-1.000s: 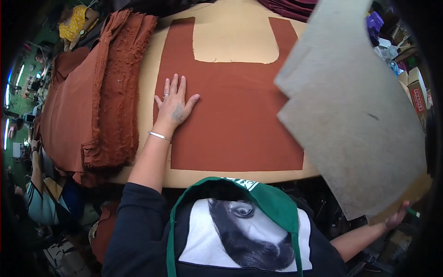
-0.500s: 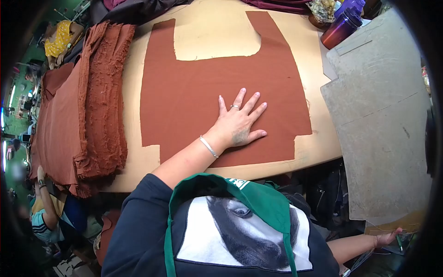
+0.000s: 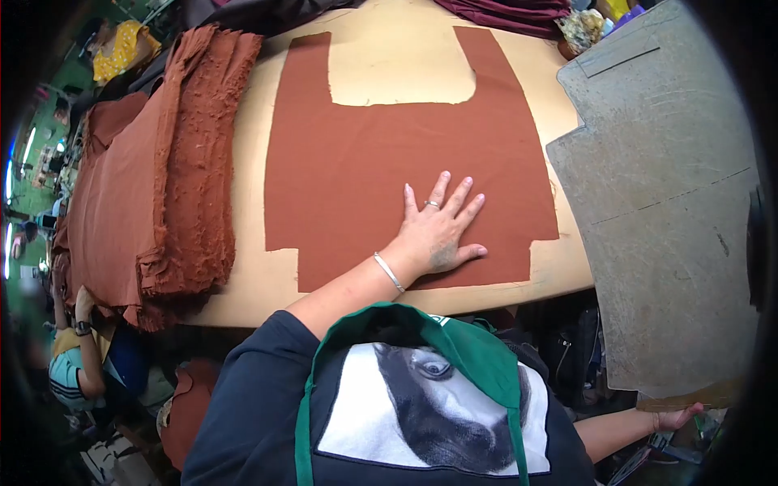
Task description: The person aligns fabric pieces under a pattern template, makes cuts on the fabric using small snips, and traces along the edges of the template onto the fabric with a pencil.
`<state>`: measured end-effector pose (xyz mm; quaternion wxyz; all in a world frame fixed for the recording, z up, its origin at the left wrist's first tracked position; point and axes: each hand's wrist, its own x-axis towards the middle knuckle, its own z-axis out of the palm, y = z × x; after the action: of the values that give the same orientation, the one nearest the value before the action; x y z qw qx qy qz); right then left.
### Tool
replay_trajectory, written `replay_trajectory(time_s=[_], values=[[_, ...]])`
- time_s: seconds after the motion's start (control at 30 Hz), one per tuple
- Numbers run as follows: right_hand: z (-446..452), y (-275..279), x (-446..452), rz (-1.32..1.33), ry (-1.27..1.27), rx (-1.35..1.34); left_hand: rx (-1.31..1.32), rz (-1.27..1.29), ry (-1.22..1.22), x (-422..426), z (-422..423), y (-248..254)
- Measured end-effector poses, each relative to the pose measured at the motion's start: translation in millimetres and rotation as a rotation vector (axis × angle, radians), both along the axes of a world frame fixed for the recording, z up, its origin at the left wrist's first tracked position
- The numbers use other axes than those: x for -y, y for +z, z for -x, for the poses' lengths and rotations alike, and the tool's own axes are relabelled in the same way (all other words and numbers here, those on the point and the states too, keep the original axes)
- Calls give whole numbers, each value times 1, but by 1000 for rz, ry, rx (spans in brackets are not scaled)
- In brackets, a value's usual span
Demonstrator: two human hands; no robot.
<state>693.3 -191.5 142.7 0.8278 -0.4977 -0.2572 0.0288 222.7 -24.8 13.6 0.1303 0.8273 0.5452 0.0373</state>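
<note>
A rust-brown cut fabric piece (image 3: pixel 405 146) lies flat on the pale table, with two long straps at the far side and a scooped gap between them. My left hand (image 3: pixel 442 235) rests palm down on its near part, fingers spread, wearing a ring and a bracelet. At the lower right, my right hand (image 3: pixel 677 417) grips the near end of a large grey pattern board (image 3: pixel 664 202); its fingers are partly hidden. The board is raised at the table's right side, marked with a dashed line and a slot. A brown strip shows along its near edge.
A thick stack of rust-brown fabric pieces (image 3: pixel 194 170) stands on the left of the table (image 3: pixel 389 65). Dark red cloth (image 3: pixel 502 12) lies at the far edge. A co-worker's arm (image 3: pixel 89 340) touches the stack's near left corner. Another person in yellow (image 3: pixel 121 53) is at the far left.
The grey board has shifted left and now covers the purple-red tumbler at the far right. The whole view has moved slightly; my left hand stays flat on the fabric, a little nearer its close edge.
</note>
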Motion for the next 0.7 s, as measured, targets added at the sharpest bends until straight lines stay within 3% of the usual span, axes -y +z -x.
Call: replay_trajectory(time_s=[0.13, 0.23, 0.3, 0.33, 0.37, 0.4, 0.47, 0.53, 0.6, 0.7], values=[[42, -6, -39, -60, 155, -126, 162, -59, -31, 6, 7, -4], [84, -14, -70, -84, 350, -310, 473, -73, 132, 7, 46, 4], [106, -30, -94, -60, 492, -425, 1458, 20, 249, -4, 91, -16], [112, -41, -107, -33, 558, -471, 1644, 166, 499, 2, 117, 8], [109, -59, -119, -31, 871, -430, 1861, 249, 518, 6, 142, 29], [110, -76, -141, 90, 851, -292, 2077, 336, 535, 8, 167, 42], [122, -109, -186, 281, 889, -79, 1971, 431, 291, 9, 218, 46], [155, -128, -225, 383, 989, 49, 1917, 408, 372, 12, 231, 59], [213, -128, -247, 430, 1064, 147, 1666, 257, 551, 9, 238, 47], [230, -140, -274, 574, 1034, 392, 1386, 94, 841, 9, 232, 33]])
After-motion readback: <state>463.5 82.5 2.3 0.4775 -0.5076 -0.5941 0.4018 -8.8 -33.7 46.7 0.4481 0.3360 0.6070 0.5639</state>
